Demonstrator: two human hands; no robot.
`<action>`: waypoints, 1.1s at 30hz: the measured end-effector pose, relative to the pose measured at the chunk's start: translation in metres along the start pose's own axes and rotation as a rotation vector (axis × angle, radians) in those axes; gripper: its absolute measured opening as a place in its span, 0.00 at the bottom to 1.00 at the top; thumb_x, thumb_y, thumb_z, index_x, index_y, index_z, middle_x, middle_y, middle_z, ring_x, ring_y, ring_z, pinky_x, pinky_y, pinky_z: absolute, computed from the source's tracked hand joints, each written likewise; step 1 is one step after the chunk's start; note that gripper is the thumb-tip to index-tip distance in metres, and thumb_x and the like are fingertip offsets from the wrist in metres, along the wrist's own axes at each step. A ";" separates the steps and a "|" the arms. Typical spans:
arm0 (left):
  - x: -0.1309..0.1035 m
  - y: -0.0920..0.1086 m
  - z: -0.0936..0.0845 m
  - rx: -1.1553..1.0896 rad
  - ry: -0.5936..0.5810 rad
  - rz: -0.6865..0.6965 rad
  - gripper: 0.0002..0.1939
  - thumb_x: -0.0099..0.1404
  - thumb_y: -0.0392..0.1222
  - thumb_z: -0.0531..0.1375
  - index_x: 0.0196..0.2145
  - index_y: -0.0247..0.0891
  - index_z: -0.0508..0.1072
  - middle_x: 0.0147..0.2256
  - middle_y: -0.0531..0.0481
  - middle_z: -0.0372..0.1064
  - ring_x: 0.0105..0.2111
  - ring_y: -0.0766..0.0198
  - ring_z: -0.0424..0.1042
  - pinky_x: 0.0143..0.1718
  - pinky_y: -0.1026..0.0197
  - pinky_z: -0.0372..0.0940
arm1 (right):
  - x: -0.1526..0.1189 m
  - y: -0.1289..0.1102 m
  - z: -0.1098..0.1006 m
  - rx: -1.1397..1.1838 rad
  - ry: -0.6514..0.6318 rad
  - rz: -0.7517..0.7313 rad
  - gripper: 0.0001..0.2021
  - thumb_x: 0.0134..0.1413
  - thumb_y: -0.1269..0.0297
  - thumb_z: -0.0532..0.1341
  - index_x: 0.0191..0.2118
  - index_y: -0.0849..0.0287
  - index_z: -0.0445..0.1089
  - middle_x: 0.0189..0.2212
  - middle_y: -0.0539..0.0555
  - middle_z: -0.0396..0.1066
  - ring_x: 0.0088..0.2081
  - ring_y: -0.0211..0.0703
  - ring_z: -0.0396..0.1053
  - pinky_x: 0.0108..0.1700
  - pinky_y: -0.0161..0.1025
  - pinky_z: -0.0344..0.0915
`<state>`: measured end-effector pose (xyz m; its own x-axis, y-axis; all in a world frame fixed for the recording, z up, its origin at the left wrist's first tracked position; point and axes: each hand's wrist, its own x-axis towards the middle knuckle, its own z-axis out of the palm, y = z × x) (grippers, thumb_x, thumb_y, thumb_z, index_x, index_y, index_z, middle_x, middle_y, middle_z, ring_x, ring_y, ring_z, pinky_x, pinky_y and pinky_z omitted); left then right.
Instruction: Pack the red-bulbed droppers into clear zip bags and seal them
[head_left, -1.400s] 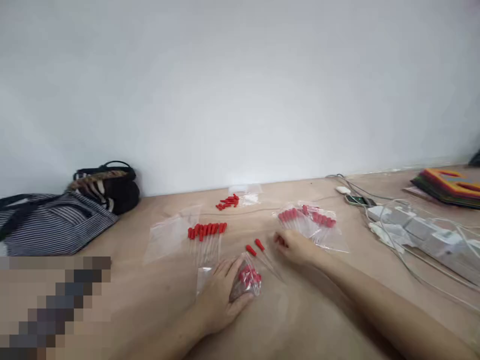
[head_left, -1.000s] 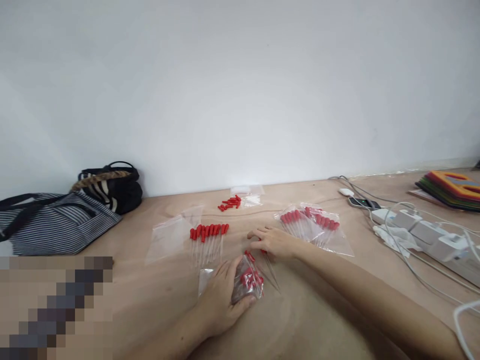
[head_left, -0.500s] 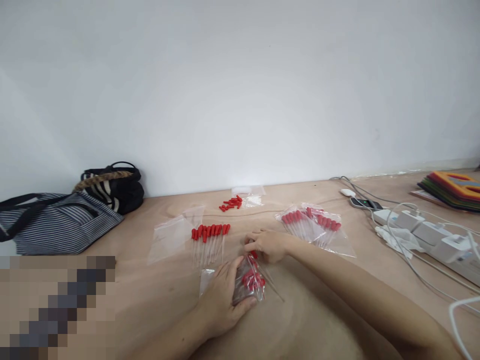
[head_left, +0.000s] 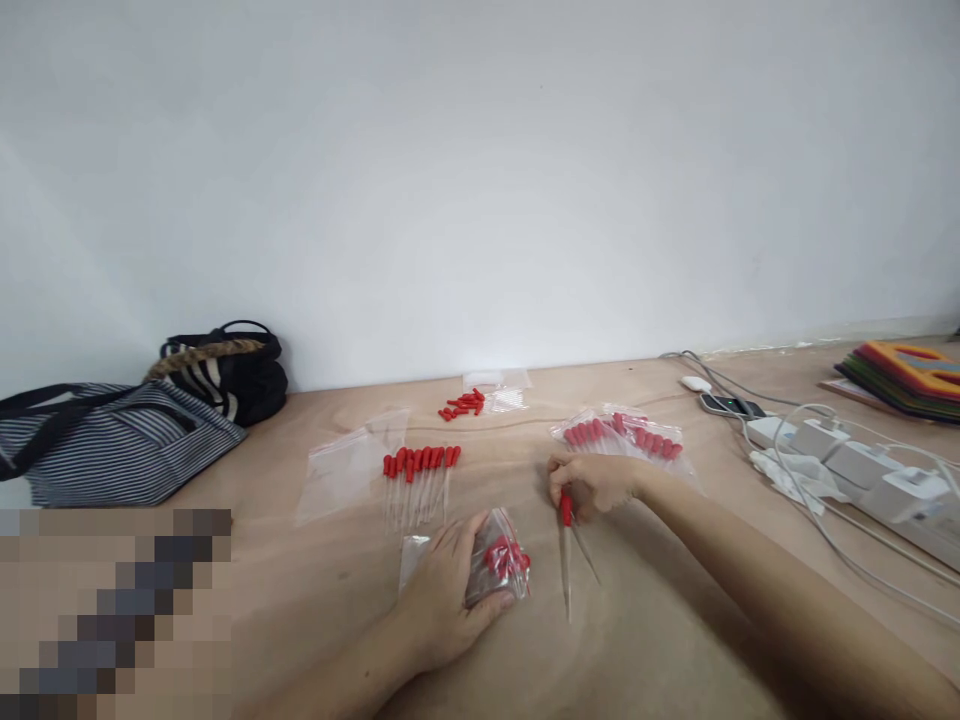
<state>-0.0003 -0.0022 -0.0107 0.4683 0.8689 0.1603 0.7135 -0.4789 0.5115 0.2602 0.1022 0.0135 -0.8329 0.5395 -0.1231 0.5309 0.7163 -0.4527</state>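
A clear zip bag with red rubber bulbs [head_left: 507, 562] in it lies at the front middle, with my left hand [head_left: 444, 590] gripping its left side between thumb and fingers. To the right, my right hand [head_left: 592, 480] pinches a glass dropper with a red bulb [head_left: 566, 510], its thin tip pointing down toward me. Another thin clear tube [head_left: 587, 553] slants out from under that hand. Several red-topped droppers [head_left: 420, 465] lie side by side beyond my left hand. Bagged red-topped droppers [head_left: 649, 440] lie just beyond my right hand.
Loose red bulbs [head_left: 461, 405] lie near the wall beside a clear bag [head_left: 506, 395]. Flat clear bags [head_left: 337, 475] are at left. Striped bags [head_left: 135, 440] stand far left. Chargers, a power strip [head_left: 862, 465] and cables run along the right, near coloured sheets [head_left: 907, 370].
My right hand has moved right, away from the bag of bulbs, with the red-topped dropper now hanging in its fingers. My left hand has stayed on the bag.
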 end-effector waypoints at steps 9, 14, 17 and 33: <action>-0.002 0.006 -0.004 -0.002 0.025 0.000 0.32 0.52 0.44 0.59 0.53 0.39 0.53 0.50 0.41 0.60 0.49 0.49 0.60 0.49 0.45 0.56 | -0.015 0.009 0.004 0.219 0.061 -0.025 0.11 0.36 0.62 0.67 0.30 0.60 0.71 0.35 0.50 0.57 0.37 0.38 0.61 0.38 0.34 0.61; -0.001 0.005 -0.004 -0.001 0.019 0.007 0.32 0.51 0.44 0.59 0.53 0.39 0.53 0.50 0.41 0.60 0.49 0.48 0.60 0.49 0.44 0.56 | -0.014 0.011 0.004 0.311 0.023 -0.005 0.11 0.38 0.60 0.66 0.28 0.62 0.72 0.30 0.50 0.61 0.30 0.35 0.63 0.33 0.31 0.61; 0.000 0.004 -0.004 0.001 0.008 0.007 0.33 0.52 0.44 0.59 0.53 0.38 0.52 0.50 0.40 0.59 0.49 0.48 0.60 0.49 0.44 0.56 | -0.015 0.016 0.004 0.317 0.023 0.051 0.08 0.40 0.66 0.64 0.30 0.62 0.72 0.29 0.50 0.63 0.27 0.33 0.64 0.30 0.30 0.60; 0.004 -0.003 0.009 0.008 0.015 0.080 0.35 0.53 0.46 0.59 0.55 0.40 0.49 0.51 0.41 0.58 0.50 0.49 0.58 0.50 0.45 0.55 | -0.045 0.002 0.008 0.090 0.207 0.201 0.06 0.42 0.65 0.61 0.29 0.61 0.70 0.28 0.51 0.65 0.28 0.36 0.62 0.28 0.32 0.57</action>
<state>0.0036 0.0019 -0.0190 0.5160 0.8296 0.2133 0.6783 -0.5478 0.4897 0.2973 0.0756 0.0111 -0.6584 0.7516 -0.0396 0.6580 0.5492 -0.5152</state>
